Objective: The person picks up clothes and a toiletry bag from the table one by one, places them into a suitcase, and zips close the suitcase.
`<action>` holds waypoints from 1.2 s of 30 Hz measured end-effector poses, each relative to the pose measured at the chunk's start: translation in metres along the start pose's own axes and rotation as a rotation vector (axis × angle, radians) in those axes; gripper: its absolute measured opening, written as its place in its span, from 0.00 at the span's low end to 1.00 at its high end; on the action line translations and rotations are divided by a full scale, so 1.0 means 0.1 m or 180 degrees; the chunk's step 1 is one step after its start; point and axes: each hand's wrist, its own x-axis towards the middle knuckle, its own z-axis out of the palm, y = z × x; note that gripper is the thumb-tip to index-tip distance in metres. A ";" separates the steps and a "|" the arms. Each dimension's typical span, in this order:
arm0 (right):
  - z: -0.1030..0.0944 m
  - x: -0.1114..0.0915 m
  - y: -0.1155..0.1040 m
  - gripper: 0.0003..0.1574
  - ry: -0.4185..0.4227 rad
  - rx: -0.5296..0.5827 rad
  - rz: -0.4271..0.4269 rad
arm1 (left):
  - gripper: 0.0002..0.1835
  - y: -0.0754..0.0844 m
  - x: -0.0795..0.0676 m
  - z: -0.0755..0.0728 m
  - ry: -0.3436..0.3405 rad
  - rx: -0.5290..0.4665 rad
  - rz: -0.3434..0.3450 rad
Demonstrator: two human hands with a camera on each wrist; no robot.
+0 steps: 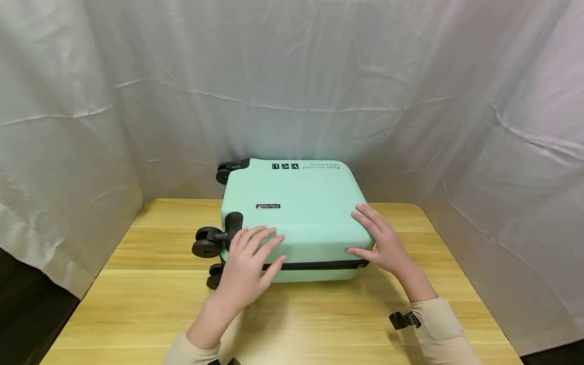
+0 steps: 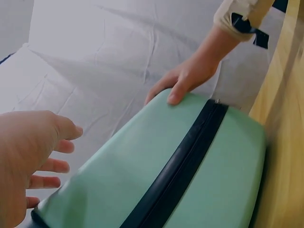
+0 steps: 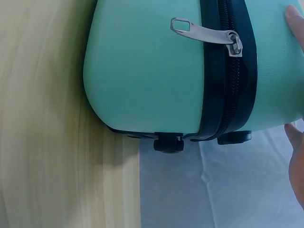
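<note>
Beige sleeves [image 1: 189,352] are seen nearest. By the wheels [image 1: 205,248] of the suitcase [image 1: 301,197], the left grip [image 1: 246,268] is held wide; whether touching cannot be told. The near right corner is touched by the right grip [image 1: 383,241], thumb and fingers parted. The suitcase is laid flat on the surface [image 1: 319,324].

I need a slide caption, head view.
Mint-green suitcase on wooden table, left hand near its wheels, right hand touching the opposite end.
</note>
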 end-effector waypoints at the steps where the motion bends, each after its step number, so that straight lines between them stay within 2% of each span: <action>1: 0.00 0.00 0.00 0.52 -0.0012 0.0003 0.0030 | 0.19 0.02 0.00 0.01 -0.0027 0.0001 0.0010; 6: 0.01 -0.03 -0.04 0.53 -0.0095 0.0025 0.0246 | 0.20 0.06 0.02 0.08 -0.0183 0.0022 0.0043; 9: 0.00 -0.06 -0.06 0.53 -0.0111 0.0027 0.0320 | 0.22 0.03 0.05 0.10 -0.0246 0.0091 0.0027; 12: 0.00 -0.11 -0.09 0.51 -0.0019 0.0020 0.0279 | 0.23 -0.05 0.07 0.10 -0.0278 0.0209 0.0000; 20: -0.03 -0.29 -0.12 0.48 0.0187 0.0018 0.0335 | 0.27 -0.27 0.04 0.03 -0.0123 0.0398 -0.0061; 24: -0.06 -0.37 -0.16 0.47 0.0383 0.0041 0.0396 | 0.29 -0.32 0.04 0.01 -0.0100 0.0397 -0.0122; 32: -0.09 -0.63 -0.26 0.40 0.0584 0.0160 0.0908 | 0.30 -0.30 0.03 0.03 -0.0103 0.0444 -0.0168; 36: -0.06 -0.76 -0.33 0.34 0.0632 0.0285 0.1318 | 0.30 -0.29 0.03 0.04 -0.0104 0.0458 -0.0195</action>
